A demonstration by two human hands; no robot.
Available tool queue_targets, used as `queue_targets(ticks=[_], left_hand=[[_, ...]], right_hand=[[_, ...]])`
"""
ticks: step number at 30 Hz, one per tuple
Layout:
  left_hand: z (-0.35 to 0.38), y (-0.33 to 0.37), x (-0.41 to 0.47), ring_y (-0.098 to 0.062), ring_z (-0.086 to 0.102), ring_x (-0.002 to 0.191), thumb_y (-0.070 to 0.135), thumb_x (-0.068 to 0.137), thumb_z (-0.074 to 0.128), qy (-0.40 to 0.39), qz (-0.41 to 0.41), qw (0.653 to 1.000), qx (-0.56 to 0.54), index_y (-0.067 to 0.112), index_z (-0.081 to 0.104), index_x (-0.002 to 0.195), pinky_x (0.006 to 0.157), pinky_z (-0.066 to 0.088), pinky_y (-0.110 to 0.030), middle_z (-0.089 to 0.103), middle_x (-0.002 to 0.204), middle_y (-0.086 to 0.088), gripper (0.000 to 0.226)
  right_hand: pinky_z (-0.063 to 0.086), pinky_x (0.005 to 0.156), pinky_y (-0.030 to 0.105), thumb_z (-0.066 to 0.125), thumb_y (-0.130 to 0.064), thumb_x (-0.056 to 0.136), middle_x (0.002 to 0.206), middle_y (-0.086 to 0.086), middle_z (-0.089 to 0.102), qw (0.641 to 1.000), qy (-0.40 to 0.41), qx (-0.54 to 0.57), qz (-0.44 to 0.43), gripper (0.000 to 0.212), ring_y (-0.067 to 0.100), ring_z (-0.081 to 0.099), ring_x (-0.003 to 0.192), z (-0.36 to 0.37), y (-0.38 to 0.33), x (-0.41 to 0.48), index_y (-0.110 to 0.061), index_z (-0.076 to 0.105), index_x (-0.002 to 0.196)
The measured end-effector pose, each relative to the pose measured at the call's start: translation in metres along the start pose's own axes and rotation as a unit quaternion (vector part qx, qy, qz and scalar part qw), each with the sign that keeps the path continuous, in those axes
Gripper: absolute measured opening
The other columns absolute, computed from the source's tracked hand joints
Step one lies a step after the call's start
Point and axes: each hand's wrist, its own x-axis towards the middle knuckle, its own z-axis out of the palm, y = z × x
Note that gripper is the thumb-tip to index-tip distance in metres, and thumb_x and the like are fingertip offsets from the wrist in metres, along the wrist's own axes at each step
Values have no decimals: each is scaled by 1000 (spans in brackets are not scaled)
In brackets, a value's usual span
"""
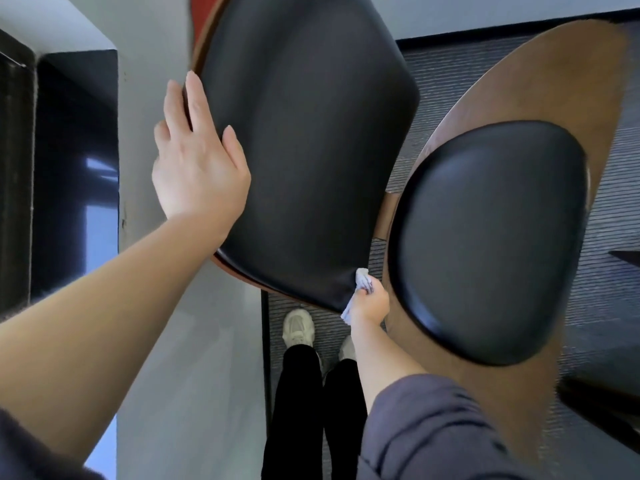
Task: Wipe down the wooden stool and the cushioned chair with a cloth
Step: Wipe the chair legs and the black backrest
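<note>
The cushioned chair fills the view: a large black leather back cushion (pixel 311 140) in a brown wooden shell, and to its right a wooden armrest panel (pixel 540 81) with a rounded black pad (pixel 491 237). My left hand (pixel 199 157) lies flat on the left edge of the back cushion, fingers spread, holding nothing. My right hand (pixel 372 301) is shut on a small pale cloth (pixel 362 280), pressed against the cushion's lower right corner, in the gap between cushion and armrest. The wooden stool is out of view.
My legs in black trousers and white shoes (pixel 298 329) stand on grey carpet (pixel 450 98) below the chair. A grey wall (pixel 152 81) and a dark glossy panel (pixel 72 168) run along the left.
</note>
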Motion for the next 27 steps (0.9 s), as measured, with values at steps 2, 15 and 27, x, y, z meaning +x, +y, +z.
queue_targets(ticks=[2,15,27], left_hand=[[1,0,0,-35,38,130,31,99,33,1,-2,1000,-1,17,14,155,84,47,-51,21,159,-9,60],[-3,-7,0,-19,29,143,32,100,36,7,-5,995,-102,23,18,155,107,36,-38,23,160,1,58],[-11,-8,3,-6,34,137,21,101,36,-22,-48,971,-235,32,25,152,111,36,-32,26,156,14,54]], right_hand=[[41,81,24,44,1,89,112,9,64,999,10,18,35,35,24,62,101,2,10,12,-12,69,110],[45,68,28,54,-11,85,69,-7,57,994,-78,52,-50,17,13,56,67,-5,-44,-20,-23,61,75],[48,69,12,55,-3,83,100,1,55,950,-195,108,-220,26,5,57,82,-14,-137,-149,-26,60,95]])
